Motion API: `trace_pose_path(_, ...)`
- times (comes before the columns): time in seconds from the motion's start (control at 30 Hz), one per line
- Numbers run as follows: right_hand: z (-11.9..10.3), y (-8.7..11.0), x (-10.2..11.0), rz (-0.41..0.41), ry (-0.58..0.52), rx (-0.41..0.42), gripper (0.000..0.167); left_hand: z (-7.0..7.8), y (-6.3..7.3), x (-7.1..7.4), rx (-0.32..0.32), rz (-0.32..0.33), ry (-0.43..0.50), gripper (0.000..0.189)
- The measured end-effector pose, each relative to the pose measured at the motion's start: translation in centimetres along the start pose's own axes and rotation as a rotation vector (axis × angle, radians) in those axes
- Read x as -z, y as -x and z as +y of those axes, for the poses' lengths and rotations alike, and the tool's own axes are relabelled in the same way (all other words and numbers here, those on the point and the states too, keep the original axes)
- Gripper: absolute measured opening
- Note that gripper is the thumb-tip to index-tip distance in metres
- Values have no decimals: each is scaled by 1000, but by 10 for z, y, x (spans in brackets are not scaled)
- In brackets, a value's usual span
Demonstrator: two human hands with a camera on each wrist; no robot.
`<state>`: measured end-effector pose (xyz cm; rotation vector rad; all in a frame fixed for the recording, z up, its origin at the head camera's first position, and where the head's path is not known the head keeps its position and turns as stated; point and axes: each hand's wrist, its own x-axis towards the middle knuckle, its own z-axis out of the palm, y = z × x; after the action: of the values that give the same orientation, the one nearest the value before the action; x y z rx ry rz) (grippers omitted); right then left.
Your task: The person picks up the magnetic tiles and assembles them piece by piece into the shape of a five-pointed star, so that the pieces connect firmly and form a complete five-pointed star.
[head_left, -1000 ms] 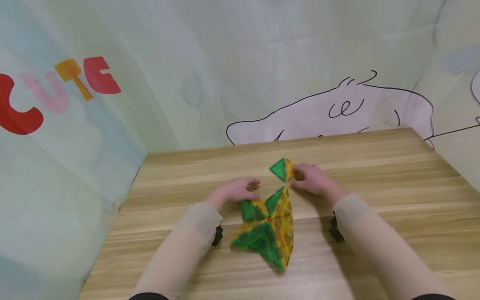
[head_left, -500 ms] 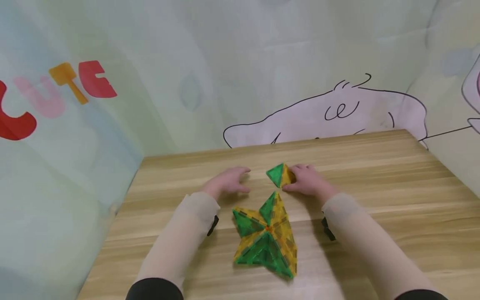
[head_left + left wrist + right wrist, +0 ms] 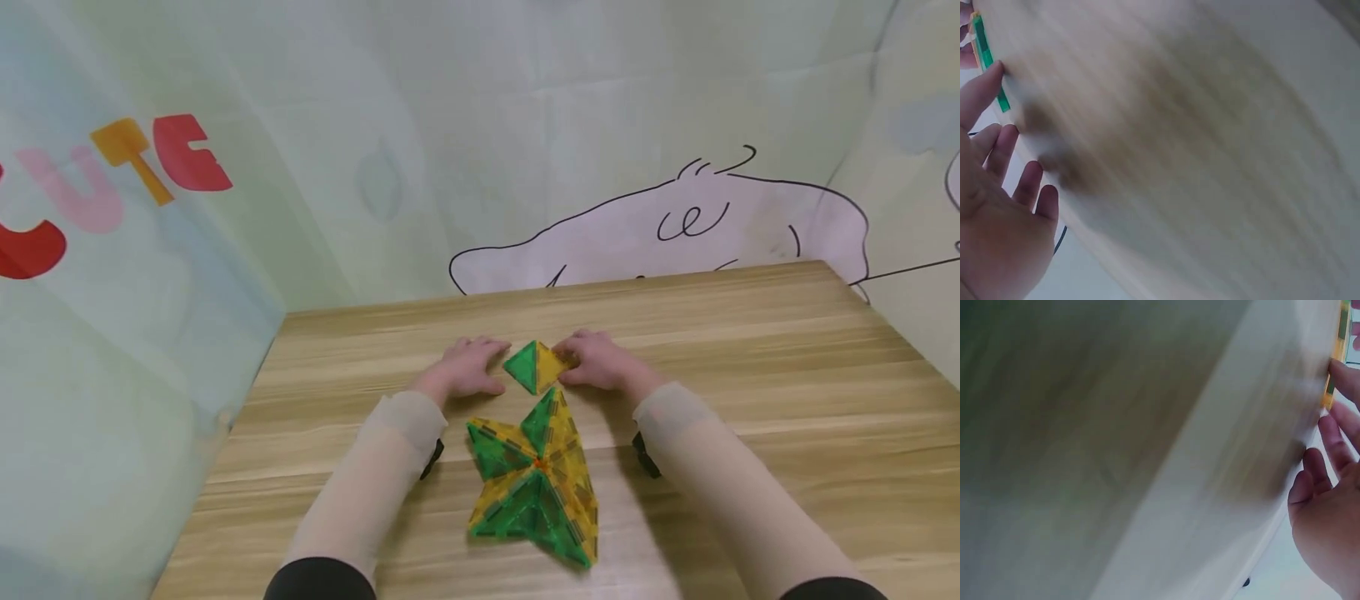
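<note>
Two triangular magnetic tiles, one green [image 3: 521,367] and one yellow [image 3: 548,367], lie edge to edge on the table, forming a small diamond. My right hand [image 3: 602,362] pinches the yellow tile's outer side between thumb and fingers; the right wrist view has this tile [image 3: 1339,350] at its upper right edge. Just left of the green tile, my left hand [image 3: 471,367] is spread, its fingertips close to the tile and the palm empty. Nearer the body sits a larger star-like build [image 3: 537,483] of green and yellow magnetic tiles, its points raised around an orange-red centre.
The wooden table [image 3: 750,375] reaches back to a pale printed curtain [image 3: 337,167]. More curtain with coloured letters hangs along the left side. Both forearms flank the star-like build.
My right hand has slid the tile pair left and slightly nearer. My left hand has left the star-like build and now stands beside the green tile; the build shifted slightly nearer.
</note>
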<state>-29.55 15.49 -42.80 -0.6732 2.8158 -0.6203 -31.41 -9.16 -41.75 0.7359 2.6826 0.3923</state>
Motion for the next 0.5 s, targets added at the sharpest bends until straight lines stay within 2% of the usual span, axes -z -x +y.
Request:
trace_pose_path(0.1, -7, -3, 0, -28, -22, 29, 54, -2, 1, -2, 1, 20, 11, 70)
trace_pose_path(0.23, -12, -6, -2, -27, -34, 21, 55, -2, 1, -5, -3, 44, 15, 64)
trace_pose_path(0.37, -12, -8, -4, -23, -40, 31, 55, 2, 0, -6, -2, 62, 38, 59)
trace_pose_path(0.5, -9, -10, -7, -18, -99, 47, 58, 4, 0, -5, 5, 77, 90, 57)
